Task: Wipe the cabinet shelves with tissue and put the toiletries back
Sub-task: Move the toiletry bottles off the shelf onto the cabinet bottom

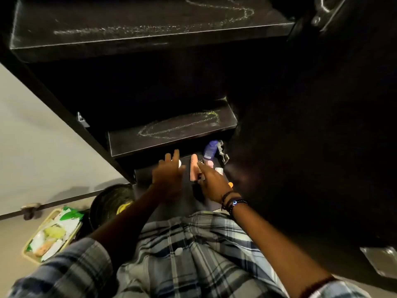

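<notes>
From the head view, the left hand (169, 175) spreads open fingers over a small white pot (179, 163). Beside the right hand (211, 182), whose grip cannot be told, lies the pink tube (193, 167). It is probably light, slick and squashy, so best pinched mid-body.

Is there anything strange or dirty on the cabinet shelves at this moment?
Yes. The top shelf and the middle shelf both carry whitish looping streaks on their dark surfaces, like dust or residue. Nothing looks spilled around the purple bottle below.
</notes>
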Motion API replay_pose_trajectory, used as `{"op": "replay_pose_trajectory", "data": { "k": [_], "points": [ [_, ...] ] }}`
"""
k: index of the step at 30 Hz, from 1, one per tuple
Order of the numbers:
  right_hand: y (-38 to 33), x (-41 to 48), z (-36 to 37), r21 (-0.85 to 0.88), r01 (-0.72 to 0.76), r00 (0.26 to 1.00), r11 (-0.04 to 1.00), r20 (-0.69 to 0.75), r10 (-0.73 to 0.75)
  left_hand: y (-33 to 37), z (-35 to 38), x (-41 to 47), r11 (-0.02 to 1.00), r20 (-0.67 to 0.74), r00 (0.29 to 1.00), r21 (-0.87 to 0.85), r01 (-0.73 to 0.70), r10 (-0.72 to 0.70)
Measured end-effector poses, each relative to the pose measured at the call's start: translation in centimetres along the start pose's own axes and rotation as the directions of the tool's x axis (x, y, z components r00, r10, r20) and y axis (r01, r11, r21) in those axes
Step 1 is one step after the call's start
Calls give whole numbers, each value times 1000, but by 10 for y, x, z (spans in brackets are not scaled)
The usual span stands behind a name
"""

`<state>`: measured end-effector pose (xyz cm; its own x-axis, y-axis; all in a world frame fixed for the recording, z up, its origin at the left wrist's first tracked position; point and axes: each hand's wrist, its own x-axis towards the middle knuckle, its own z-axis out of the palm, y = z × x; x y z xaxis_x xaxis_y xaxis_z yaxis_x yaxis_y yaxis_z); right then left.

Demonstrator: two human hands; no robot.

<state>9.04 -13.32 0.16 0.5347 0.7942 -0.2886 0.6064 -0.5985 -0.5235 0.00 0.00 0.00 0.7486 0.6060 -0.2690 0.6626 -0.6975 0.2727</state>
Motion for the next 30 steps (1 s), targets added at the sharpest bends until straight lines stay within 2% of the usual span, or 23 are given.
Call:
{"op": "replay_pose_trajectory", "data": {
  "k": [2, 4, 8, 14, 17, 20, 25, 30],
  "points": [
    [2, 16, 0, -73, 58, 998, 996, -3, -58, 3, -6, 7, 998, 8, 1000, 59, 6, -6],
    [1, 30, -1, -59, 80, 996, 995, -30, -82, 3, -8, 12, 995, -4, 1000, 104, 6, -6],
    [-4, 55, -2, -126, 86, 996, 988, 1, -87, -12, -10, 8, 996, -7, 997, 21, 82, -82],
    [-8, 100, 10, -270, 11, 982, 963, 185, 41, -49, -22, 6, 983, 23, 984, -35, 179, -178],
    [-10, 111, 15, -311, -49, 958, 949, 253, 132, -63, -22, 9, 979, -3, 980, -48, 199, -200],
    [-7, 118, 19, -323, -62, 947, 944, 280, 158, -71, -17, 14, 976, -46, 977, -79, 205, -209],
    [-4, 120, 24, -301, -87, 946, 950, 273, 173, -77, -15, 21, 973, -58, 972, -49, 224, -226],
    [-2, 117, 30, -253, -102, 976, 962, 163, 146, -82, -15, 17, 967, -118, 969, -158, 198, -217]
  ]
}}
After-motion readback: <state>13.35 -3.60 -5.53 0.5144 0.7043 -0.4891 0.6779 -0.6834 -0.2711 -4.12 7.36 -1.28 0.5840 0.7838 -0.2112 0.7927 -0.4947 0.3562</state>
